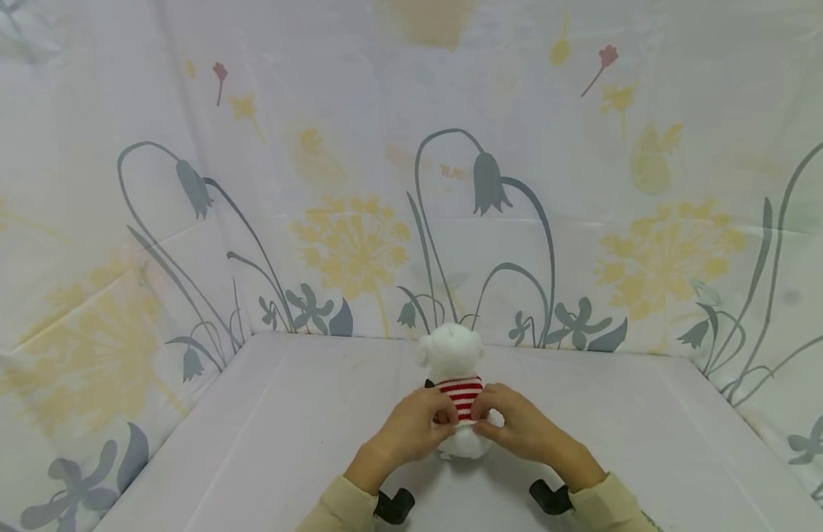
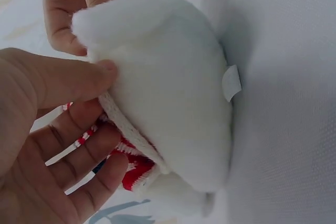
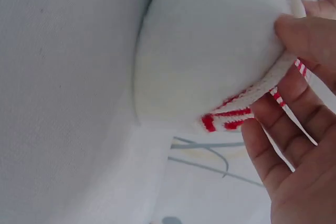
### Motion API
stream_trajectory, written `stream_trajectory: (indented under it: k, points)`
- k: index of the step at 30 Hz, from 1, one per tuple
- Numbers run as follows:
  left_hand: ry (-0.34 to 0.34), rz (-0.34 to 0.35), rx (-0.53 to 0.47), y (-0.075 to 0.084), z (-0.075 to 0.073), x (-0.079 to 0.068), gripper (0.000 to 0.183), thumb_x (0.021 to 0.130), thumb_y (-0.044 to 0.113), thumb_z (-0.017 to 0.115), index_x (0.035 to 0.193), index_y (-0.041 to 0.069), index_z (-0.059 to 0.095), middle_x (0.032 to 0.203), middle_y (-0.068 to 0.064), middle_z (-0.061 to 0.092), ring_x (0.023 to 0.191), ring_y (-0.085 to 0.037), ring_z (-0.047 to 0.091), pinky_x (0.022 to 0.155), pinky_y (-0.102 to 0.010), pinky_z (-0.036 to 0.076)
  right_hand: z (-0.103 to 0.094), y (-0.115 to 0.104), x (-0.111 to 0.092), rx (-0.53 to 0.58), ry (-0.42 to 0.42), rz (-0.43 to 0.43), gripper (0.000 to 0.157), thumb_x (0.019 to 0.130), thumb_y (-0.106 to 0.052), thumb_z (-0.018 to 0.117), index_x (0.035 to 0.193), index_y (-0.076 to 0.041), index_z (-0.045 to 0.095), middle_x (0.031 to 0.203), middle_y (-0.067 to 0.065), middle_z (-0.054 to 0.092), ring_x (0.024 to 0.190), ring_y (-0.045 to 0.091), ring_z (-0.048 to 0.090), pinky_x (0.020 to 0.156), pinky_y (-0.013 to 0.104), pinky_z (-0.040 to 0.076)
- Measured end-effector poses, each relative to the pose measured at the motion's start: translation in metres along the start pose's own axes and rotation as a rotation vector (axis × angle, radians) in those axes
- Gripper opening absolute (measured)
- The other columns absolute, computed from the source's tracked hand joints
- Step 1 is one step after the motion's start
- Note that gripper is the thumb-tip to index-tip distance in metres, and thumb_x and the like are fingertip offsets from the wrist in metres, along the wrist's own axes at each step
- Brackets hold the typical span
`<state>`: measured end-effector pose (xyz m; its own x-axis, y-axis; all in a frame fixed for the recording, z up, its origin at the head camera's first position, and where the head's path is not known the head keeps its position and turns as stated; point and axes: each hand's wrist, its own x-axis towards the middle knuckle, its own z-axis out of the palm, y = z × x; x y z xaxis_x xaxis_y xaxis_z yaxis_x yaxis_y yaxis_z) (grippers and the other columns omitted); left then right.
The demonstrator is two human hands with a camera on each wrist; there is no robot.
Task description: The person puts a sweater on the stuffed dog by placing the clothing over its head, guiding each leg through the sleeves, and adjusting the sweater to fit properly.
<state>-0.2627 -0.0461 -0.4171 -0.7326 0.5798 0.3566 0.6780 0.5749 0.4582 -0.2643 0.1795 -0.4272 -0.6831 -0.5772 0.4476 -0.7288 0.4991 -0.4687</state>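
Note:
A white plush toy (image 1: 451, 351) sits upright on the table, its back apparently towards me. It wears a red-and-white striped knitted sweater (image 1: 461, 399). At the sweater's lower left edge, my left hand (image 1: 414, 423) pinches the white hem (image 2: 128, 129) between thumb and fingers. My right hand (image 1: 521, 427) pinches the same hem on the right side, its thumb against the plush body (image 3: 210, 45). In the left wrist view, a small white tag (image 2: 231, 83) sticks out of the toy's bottom. The toy's front is hidden.
The white-covered table (image 1: 285, 421) reaches back to a hanging sheet (image 1: 385, 96) printed with flowers, which also closes off both sides. Black wrist-worn pieces (image 1: 394, 507) show below each hand, near the beige sleeves (image 1: 341, 506).

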Motion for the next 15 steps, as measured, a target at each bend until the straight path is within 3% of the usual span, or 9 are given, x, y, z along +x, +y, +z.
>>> stream_trajectory:
  k: [8, 15]
  points:
    - [-0.049, -0.002, 0.007, 0.004, -0.0037, 0.0, 0.015, 0.081, 0.01, 0.074, 0.074, 0.019, 0.064, 0.08, 0.012, 0.055, 0.075, -0.002, 0.05, 0.068, -0.018, 0.043, -0.0024, -0.0033, -0.0003, -0.004, -0.083, 0.073, 0.021, 0.081, -0.013, 0.074, 0.082, -0.025, 0.057, 0.088, -0.013, 0.054, 0.088, 0.011, 0.047, 0.075, 0.035, 0.043]
    - [-0.013, -0.017, -0.041, 0.0006, -0.0028, -0.0009, 0.013, 0.083, 0.014, 0.073, 0.078, 0.019, 0.062, 0.079, 0.011, 0.055, 0.074, -0.003, 0.052, 0.066, -0.018, 0.044, -0.003, -0.004, -0.001, 0.019, -0.067, 0.098, 0.021, 0.079, -0.019, 0.076, 0.086, -0.026, 0.058, 0.089, -0.013, 0.053, 0.089, 0.012, 0.049, 0.077, 0.037, 0.043]
